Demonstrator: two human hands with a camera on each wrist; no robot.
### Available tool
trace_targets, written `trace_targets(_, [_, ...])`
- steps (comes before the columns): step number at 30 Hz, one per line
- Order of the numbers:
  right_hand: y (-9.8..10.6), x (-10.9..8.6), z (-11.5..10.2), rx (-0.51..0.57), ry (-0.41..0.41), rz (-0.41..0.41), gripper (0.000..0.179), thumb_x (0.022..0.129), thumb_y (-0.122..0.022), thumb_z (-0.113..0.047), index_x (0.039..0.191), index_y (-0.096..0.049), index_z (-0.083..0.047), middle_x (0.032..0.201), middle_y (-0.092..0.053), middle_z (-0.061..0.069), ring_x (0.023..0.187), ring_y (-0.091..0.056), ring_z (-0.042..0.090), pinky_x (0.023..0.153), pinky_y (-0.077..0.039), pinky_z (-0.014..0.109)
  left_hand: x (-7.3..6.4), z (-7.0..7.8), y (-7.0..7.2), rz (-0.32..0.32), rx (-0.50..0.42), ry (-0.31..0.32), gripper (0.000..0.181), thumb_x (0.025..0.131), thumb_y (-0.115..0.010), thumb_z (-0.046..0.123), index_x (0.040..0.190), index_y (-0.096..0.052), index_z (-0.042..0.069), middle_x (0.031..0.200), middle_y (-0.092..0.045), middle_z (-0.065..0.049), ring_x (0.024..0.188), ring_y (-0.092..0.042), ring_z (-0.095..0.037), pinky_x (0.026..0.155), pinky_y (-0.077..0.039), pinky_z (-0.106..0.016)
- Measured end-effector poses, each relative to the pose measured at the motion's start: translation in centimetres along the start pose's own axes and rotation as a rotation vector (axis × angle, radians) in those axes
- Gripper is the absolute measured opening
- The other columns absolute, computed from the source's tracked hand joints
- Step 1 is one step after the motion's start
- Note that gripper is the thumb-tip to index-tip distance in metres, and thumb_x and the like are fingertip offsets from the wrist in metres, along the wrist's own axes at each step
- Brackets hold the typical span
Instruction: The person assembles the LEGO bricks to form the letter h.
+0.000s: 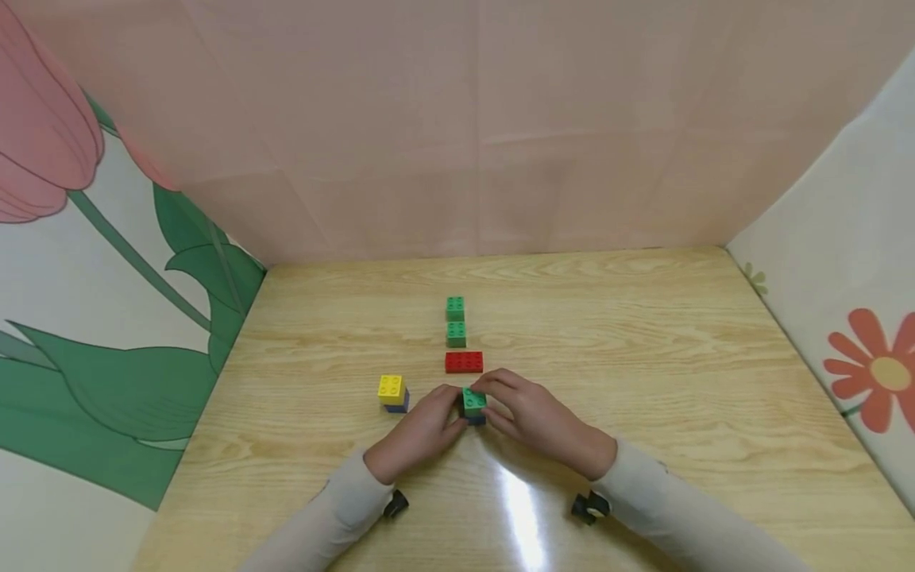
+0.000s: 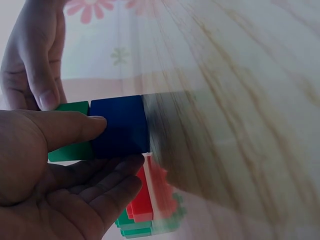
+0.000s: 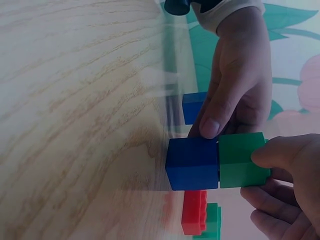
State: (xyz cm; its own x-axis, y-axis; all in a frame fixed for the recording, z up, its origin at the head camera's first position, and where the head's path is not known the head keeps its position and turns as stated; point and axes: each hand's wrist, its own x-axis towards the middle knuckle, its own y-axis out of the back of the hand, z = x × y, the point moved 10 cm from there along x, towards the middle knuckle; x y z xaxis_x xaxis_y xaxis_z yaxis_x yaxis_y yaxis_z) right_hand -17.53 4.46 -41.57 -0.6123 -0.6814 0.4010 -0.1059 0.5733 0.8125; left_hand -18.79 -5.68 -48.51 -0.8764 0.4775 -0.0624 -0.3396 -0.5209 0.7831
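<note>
A green brick [image 1: 474, 403] sits on top of a blue brick [image 3: 192, 164], and this small stack stands on the wooden table between my hands. My right hand [image 1: 543, 417] pinches the green brick between thumb and fingers. From the other side, my left hand [image 1: 422, 429] holds the blue brick low down, its thumb [image 2: 92, 127] along one face. In the right wrist view a thin gap shows between the two bricks.
Just beyond the stack lies a long red brick [image 1: 464, 362], with two green bricks [image 1: 456, 334] in line behind it. To the left stands a yellow brick [image 1: 391, 387] on another blue one [image 1: 399, 406]. Printed cloth walls [image 1: 472, 159] border the table.
</note>
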Motion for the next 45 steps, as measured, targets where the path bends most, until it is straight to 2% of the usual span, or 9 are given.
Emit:
trace_targets(18, [-0.08,0.35,0.18,0.012,-0.029,-0.052,0.030,0.088,-0.073,-0.013,0.116,-0.064,-0.008,0.118,-0.059,0.000,0.108,-0.060,0.013,0.089,-0.053,0.027,0.27,-0.04,0.01,-0.011,0.004,0.001,0.040,0.097,-0.062,0.019,0.132,-0.052,0.003,0.125,-0.058,-0.008,0.116,-0.056,-0.019,0.099,-0.048,-0.034])
trace_targets(27, [-0.11,0.61,0.28,0.023,-0.055,-0.074,0.028,0.088,-0.074,-0.012,0.114,-0.066,-0.009,0.115,-0.059,-0.002,0.105,-0.060,0.011,0.085,-0.054,0.023,0.26,-0.09,0.07,-0.012,0.001,-0.003,0.039,0.096,-0.063,0.019,0.131,-0.053,0.003,0.124,-0.058,-0.008,0.114,-0.057,-0.019,0.098,-0.049,-0.035])
trace_targets(40, [-0.36,0.70,0.17,0.013,-0.028,-0.075,0.027,0.086,-0.075,-0.011,0.111,-0.066,-0.009,0.112,-0.060,-0.001,0.104,-0.060,0.011,0.086,-0.053,0.023,0.24,-0.14,0.01,-0.003,0.004,-0.015,0.038,0.097,-0.062,0.019,0.130,-0.054,0.003,0.122,-0.058,-0.008,0.112,-0.057,-0.018,0.096,-0.049,-0.034])
trace_targets(45, [-0.49,0.72,0.32,0.026,-0.040,-0.082,0.028,0.085,-0.076,-0.012,0.112,-0.066,-0.010,0.112,-0.061,-0.002,0.104,-0.060,0.010,0.086,-0.053,0.023,0.16,-0.02,0.11,0.001,0.004,-0.020,0.039,0.096,-0.063,0.018,0.131,-0.053,0.002,0.123,-0.058,-0.009,0.113,-0.057,-0.019,0.097,-0.049,-0.035])
